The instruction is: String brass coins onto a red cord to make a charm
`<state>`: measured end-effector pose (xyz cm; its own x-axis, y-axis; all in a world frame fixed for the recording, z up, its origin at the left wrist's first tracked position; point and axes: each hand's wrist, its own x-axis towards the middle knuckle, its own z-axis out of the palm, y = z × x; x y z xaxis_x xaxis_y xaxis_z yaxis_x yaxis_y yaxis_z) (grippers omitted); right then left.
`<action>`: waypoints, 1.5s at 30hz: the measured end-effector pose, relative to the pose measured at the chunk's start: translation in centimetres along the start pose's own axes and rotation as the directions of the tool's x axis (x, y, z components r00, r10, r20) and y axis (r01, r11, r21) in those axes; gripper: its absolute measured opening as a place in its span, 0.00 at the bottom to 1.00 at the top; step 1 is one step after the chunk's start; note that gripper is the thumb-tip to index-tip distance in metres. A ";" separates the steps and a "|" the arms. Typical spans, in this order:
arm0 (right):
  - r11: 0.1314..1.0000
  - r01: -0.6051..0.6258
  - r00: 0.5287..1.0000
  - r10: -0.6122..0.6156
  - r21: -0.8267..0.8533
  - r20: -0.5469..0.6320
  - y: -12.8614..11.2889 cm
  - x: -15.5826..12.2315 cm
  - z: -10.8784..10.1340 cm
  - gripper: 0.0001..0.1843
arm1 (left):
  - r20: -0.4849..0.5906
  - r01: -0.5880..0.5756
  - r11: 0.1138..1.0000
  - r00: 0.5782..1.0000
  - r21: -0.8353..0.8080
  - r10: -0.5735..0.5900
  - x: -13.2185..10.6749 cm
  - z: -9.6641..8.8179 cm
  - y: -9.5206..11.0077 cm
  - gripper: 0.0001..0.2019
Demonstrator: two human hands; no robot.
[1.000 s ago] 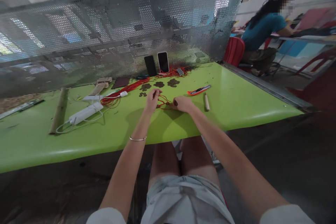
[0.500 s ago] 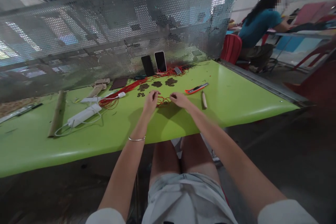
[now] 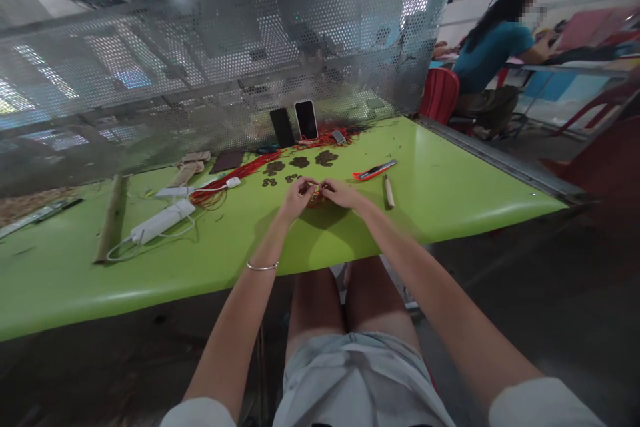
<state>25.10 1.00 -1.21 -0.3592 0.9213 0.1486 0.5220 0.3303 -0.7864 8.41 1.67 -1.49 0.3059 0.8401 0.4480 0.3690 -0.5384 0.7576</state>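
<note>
My left hand and my right hand meet over the green table, fingers pinched together on a small bunch of red cord. The cord is mostly hidden between the fingertips. Just beyond the hands lie several dark brown flat pieces in small groups. A long bundle of red cord runs from the left toward the back of the table.
An orange utility knife and a short wooden stick lie right of my hands. Two phones lean on the perforated metal screen. A white power strip and bamboo piece lie left. A person sits at the far right.
My hands have come together from being apart, gathering the loose red cord between the fingertips. Nothing else on the table has moved.
</note>
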 end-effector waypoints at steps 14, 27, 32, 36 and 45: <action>0.989 0.077 0.996 -0.070 0.127 -0.061 0.8 -0.6 -1.5 0.10 | 0.004 0.050 0.969 0.999 0.242 -0.053 -0.2 -1.2 0.3 0.10; 0.995 0.085 0.967 -0.070 0.052 -0.247 1.1 -1.0 -3.0 0.09 | 0.173 0.089 0.887 0.967 0.452 -0.185 -1.6 -3.6 -1.4 0.09; 0.998 -0.016 0.912 -0.012 -0.064 -0.410 1.1 -1.6 -4.2 0.09 | 0.195 0.072 0.862 0.961 0.502 -0.194 -1.6 -3.5 -1.0 0.09; 0.979 -0.155 0.841 0.061 -0.130 -0.538 1.7 -2.0 -5.4 0.12 | 0.203 0.060 0.845 0.959 0.532 -0.196 -1.6 -3.5 -0.7 0.09; 0.873 -0.383 0.797 0.148 -0.301 -0.586 3.6 -2.6 -6.0 0.08 | 0.234 0.040 0.829 0.951 0.558 -0.204 -1.6 -3.5 -0.6 0.11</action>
<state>32.54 1.01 -0.87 0.2442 0.9031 0.3533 0.8264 -0.0032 -0.5631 4.60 0.90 -0.97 0.4213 0.8927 0.1603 0.8076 -0.4496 0.3816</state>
